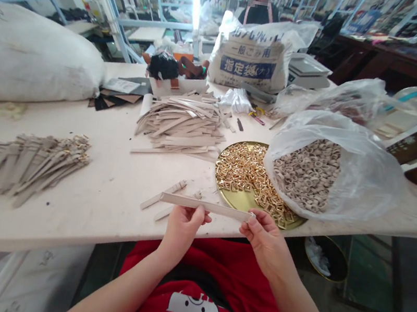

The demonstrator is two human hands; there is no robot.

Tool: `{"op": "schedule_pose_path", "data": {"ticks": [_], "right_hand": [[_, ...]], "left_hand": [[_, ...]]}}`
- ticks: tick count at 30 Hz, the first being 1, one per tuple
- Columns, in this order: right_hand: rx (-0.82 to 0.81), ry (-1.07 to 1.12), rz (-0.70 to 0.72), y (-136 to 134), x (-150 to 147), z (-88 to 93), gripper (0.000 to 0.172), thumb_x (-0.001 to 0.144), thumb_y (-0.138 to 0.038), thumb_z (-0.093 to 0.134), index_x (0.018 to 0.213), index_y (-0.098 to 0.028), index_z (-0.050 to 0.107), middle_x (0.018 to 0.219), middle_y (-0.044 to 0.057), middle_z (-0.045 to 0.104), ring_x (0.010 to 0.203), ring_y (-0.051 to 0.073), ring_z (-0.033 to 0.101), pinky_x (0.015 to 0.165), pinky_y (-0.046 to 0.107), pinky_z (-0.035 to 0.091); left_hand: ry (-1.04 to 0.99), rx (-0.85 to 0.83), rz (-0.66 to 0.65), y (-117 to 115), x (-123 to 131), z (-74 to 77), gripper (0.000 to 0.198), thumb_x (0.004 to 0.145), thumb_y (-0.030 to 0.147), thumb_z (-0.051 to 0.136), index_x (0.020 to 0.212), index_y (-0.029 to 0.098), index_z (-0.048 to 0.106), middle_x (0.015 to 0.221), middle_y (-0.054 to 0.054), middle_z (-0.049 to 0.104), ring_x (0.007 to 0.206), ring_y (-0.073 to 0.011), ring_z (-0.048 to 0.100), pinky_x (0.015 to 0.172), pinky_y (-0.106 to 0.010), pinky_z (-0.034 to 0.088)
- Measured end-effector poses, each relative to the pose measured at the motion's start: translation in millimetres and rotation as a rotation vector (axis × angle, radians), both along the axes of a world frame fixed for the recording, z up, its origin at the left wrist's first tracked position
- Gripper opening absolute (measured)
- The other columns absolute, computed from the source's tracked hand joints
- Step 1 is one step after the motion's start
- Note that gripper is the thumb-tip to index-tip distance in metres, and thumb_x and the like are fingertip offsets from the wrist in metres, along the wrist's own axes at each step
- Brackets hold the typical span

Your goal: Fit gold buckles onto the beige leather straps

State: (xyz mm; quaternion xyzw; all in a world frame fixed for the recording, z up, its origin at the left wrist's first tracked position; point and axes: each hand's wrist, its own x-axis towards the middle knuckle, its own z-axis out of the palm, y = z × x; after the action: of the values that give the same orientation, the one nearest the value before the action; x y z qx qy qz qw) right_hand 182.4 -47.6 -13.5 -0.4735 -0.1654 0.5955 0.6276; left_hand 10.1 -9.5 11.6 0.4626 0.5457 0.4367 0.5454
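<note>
Both my hands hold one beige strap (206, 207) level just off the near table edge. My left hand (181, 225) is closed round the strap's left part. My right hand (265, 236) pinches its right end, next to a round gold tray (235, 198) filled with small gold buckles (241, 169). Two more loose straps (165, 195) lie on the table just beyond my left hand. A clear plastic bag of small beige loops (309, 172) rests partly over the tray.
A pile of plain straps (183, 126) lies mid-table, and a pile of straps with buckles (23, 161) at left. A big white sack (30, 54) sits far left, a printed bag (249, 59) at the back. A person stands behind it. A bin (325, 256) stands under the table.
</note>
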Motion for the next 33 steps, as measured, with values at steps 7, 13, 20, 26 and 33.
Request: {"op": "schedule_pose_path", "data": {"ticks": [7,13,20,26,33], "right_hand": [[-0.004,-0.051,0.097,-1.4,4.0,-5.2,0.023,0.062,-0.029,0.075,0.081,-0.023,0.063,0.069,-0.004,0.055,0.057,0.008,0.053,0.058,0.023,0.049],[-0.051,0.033,0.151,1.2,-2.0,-8.0,0.022,0.061,-0.027,0.075,0.079,-0.022,0.064,0.064,-0.005,0.054,0.055,0.006,0.051,0.056,0.019,0.048],[-0.119,0.076,0.225,9.6,8.6,-9.2,0.021,0.060,-0.032,0.075,0.076,-0.021,0.066,0.056,-0.006,0.052,0.049,0.005,0.046,0.050,0.019,0.046],[-0.170,-0.003,0.351,19.2,4.1,-3.8,0.022,0.060,-0.031,0.074,0.073,-0.016,0.067,0.051,-0.005,0.049,0.047,0.006,0.041,0.046,0.020,0.038],[-0.206,0.018,0.355,26.2,-1.1,-18.5,0.025,0.065,-0.035,0.070,0.079,-0.016,0.065,0.049,-0.006,0.044,0.045,0.006,0.038,0.044,0.020,0.032]], "left_hand": [[-0.085,-0.063,0.047,-9.3,-9.2,10.3,0.016,0.069,0.025,0.057,0.075,0.017,0.044,0.060,0.002,0.063,0.056,-0.0135,0.062,0.059,-0.025,0.050],[-0.110,-0.137,-0.001,-18.7,-1.4,0.3,0.018,0.070,0.026,0.059,0.072,0.017,0.043,0.062,0.001,0.063,0.060,-0.0141,0.063,0.063,-0.026,0.050],[-0.465,-0.525,-0.462,-2.0,-17.9,-6.0,0.028,0.070,0.033,0.063,0.089,0.014,0.055,0.087,-0.009,0.068,0.075,-0.0154,0.065,0.067,-0.024,0.050],[-0.599,-0.861,-0.782,8.5,-12.2,-13.3,0.037,0.079,0.038,0.052,0.102,0.009,0.056,0.076,-0.010,0.067,0.058,-0.0125,0.064,0.051,-0.019,0.049],[-0.576,-0.809,-0.656,-2.1,7.6,-22.3,0.024,0.082,0.027,0.047,0.097,0.009,0.055,0.068,-0.007,0.065,0.048,-0.0081,0.059,0.046,-0.015,0.045]]}}
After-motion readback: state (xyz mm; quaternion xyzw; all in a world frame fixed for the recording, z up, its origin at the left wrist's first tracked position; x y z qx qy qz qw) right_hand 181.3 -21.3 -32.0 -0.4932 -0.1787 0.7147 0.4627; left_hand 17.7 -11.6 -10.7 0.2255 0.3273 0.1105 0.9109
